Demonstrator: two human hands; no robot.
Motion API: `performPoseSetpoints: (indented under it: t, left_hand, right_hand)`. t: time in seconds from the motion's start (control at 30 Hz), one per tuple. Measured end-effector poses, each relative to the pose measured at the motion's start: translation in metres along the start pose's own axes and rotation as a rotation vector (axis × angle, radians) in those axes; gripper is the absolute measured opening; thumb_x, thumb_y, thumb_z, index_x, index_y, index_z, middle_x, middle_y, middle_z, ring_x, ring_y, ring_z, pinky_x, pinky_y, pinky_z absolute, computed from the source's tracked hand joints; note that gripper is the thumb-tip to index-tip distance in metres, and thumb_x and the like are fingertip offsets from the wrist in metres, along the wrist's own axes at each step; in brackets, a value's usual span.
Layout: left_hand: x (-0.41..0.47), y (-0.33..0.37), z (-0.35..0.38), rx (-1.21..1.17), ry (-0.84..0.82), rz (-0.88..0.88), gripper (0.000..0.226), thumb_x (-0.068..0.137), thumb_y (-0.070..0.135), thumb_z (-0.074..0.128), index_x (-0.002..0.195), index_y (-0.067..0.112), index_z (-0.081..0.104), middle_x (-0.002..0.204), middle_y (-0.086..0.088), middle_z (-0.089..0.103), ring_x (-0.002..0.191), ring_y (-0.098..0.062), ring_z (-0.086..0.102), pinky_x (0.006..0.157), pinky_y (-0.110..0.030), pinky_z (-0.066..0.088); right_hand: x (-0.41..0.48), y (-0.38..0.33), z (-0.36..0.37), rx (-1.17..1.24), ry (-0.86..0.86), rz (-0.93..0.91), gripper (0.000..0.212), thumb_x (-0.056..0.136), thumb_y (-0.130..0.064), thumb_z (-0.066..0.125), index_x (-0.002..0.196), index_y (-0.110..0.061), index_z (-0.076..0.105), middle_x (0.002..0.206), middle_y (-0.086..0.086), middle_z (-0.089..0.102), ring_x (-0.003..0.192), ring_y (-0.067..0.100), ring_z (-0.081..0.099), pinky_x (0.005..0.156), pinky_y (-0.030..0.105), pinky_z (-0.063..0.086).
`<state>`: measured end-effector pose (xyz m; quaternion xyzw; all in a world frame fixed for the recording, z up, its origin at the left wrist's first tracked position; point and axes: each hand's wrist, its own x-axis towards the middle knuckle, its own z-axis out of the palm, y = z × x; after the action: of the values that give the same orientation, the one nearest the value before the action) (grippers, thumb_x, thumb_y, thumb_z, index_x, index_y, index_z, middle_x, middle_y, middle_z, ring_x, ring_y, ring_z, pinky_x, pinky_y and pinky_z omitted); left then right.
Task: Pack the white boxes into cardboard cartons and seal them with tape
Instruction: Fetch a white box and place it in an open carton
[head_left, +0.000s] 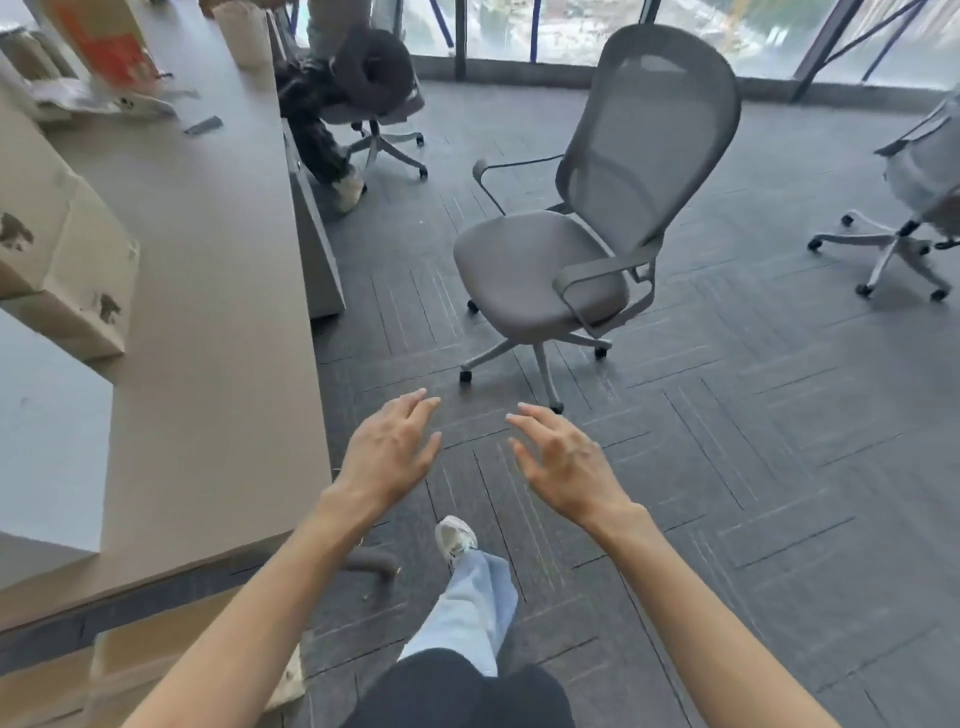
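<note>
Left hand (387, 457) and right hand (563, 467) spread wide, holding nothing. Ahead, a wheeled chair (540, 270); below the left, seemingly a carton (156, 652). Risk of tripping on either.

Bright daylight enters through the far windows (571, 31); edges bend, details slightly soft.

No lettering can be read (the carton (72, 265) bears dark marks, too blurred).
</note>
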<state>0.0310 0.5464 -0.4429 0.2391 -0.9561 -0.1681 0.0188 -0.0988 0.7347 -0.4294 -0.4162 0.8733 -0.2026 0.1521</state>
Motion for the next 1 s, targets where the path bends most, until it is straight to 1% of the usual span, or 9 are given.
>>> performPoseSetpoints:
  t: [0.07,0.17,0.33,0.43,0.6,0.7,0.8,0.9,1.0]
  left_hand:
    - [0.037,-0.003,0.004,0.013,0.007,-0.016,0.049,0.096,0.030,0.052,0.143,0.016,0.045,0.150,-0.006,0.043,0.136,-0.023,0.041,0.109,-0.038,0.036]
    - [0.095,-0.017,0.002,0.025,0.015,-0.066,0.052,0.097,0.032,0.050,0.145,0.014,0.042,0.152,-0.008,0.040,0.139,-0.023,0.038,0.112,-0.039,0.034]
    - [0.177,-0.053,-0.017,0.030,0.049,-0.191,0.054,0.099,0.036,0.044,0.148,0.014,0.035,0.155,-0.008,0.033,0.143,-0.023,0.031,0.114,-0.042,0.032]
    - [0.214,-0.075,-0.027,0.030,0.026,-0.259,0.056,0.100,0.036,0.042,0.151,0.015,0.030,0.159,-0.006,0.025,0.146,-0.021,0.023,0.117,-0.041,0.027]
    - [0.253,-0.118,-0.051,0.017,0.090,-0.497,0.056,0.103,0.037,0.036,0.154,0.019,0.022,0.162,0.000,0.015,0.148,-0.017,0.015,0.118,-0.035,0.021]
    - [0.271,-0.145,-0.073,0.044,0.161,-0.684,0.054,0.103,0.037,0.033,0.153,0.022,0.023,0.162,0.003,0.014,0.145,-0.016,0.020,0.112,-0.032,0.028]
    - [0.289,-0.172,-0.099,0.101,0.224,-0.882,0.059,0.100,0.042,0.037,0.153,0.022,0.021,0.161,0.001,0.017,0.142,-0.019,0.027,0.109,-0.034,0.032]
    - [0.297,-0.181,-0.130,0.067,0.327,-1.093,0.072,0.096,0.048,0.045,0.155,0.021,0.014,0.161,0.000,0.019,0.143,-0.019,0.026,0.108,-0.036,0.035]
    - [0.302,-0.182,-0.158,0.106,0.466,-1.249,0.073,0.097,0.049,0.046,0.155,0.020,0.013,0.161,0.000,0.020,0.143,-0.019,0.027,0.106,-0.037,0.040]
  right_hand:
    - [0.038,0.008,-0.012,-0.035,-0.006,0.001,0.044,0.101,-0.034,0.049,0.143,-0.022,0.050,0.155,-0.002,0.039,0.139,0.017,0.041,0.109,0.036,0.038]
    - [0.107,0.013,-0.032,-0.083,-0.057,-0.024,0.046,0.102,-0.034,0.047,0.146,-0.021,0.045,0.159,0.000,0.032,0.142,0.020,0.037,0.110,0.039,0.036]
    - [0.228,0.010,-0.059,-0.147,-0.058,-0.094,0.047,0.102,-0.035,0.047,0.147,-0.022,0.045,0.158,-0.001,0.032,0.141,0.018,0.037,0.112,0.032,0.031]
    - [0.297,0.001,-0.058,-0.156,-0.113,-0.158,0.047,0.102,-0.036,0.045,0.148,-0.023,0.043,0.159,0.000,0.031,0.141,0.020,0.036,0.111,0.033,0.032]
    - [0.410,-0.035,-0.034,-0.118,-0.222,-0.395,0.049,0.102,-0.040,0.045,0.148,-0.026,0.042,0.159,-0.001,0.031,0.144,0.017,0.033,0.114,0.034,0.030]
    - [0.475,-0.061,-0.013,-0.092,-0.276,-0.558,0.050,0.100,-0.042,0.048,0.148,-0.026,0.043,0.162,0.000,0.023,0.148,0.018,0.024,0.115,0.035,0.029]
    - [0.539,-0.099,-0.004,-0.060,-0.331,-0.749,0.051,0.097,-0.043,0.056,0.145,-0.027,0.047,0.163,0.002,0.018,0.150,0.018,0.015,0.115,0.037,0.030]
    - [0.587,-0.145,-0.003,-0.038,-0.395,-0.934,0.053,0.097,-0.046,0.054,0.147,-0.028,0.044,0.163,-0.001,0.018,0.149,0.018,0.017,0.115,0.039,0.033]
    - [0.621,-0.198,-0.005,-0.040,-0.479,-1.117,0.057,0.100,-0.046,0.048,0.152,-0.031,0.033,0.163,-0.003,0.016,0.147,0.019,0.023,0.110,0.037,0.035]
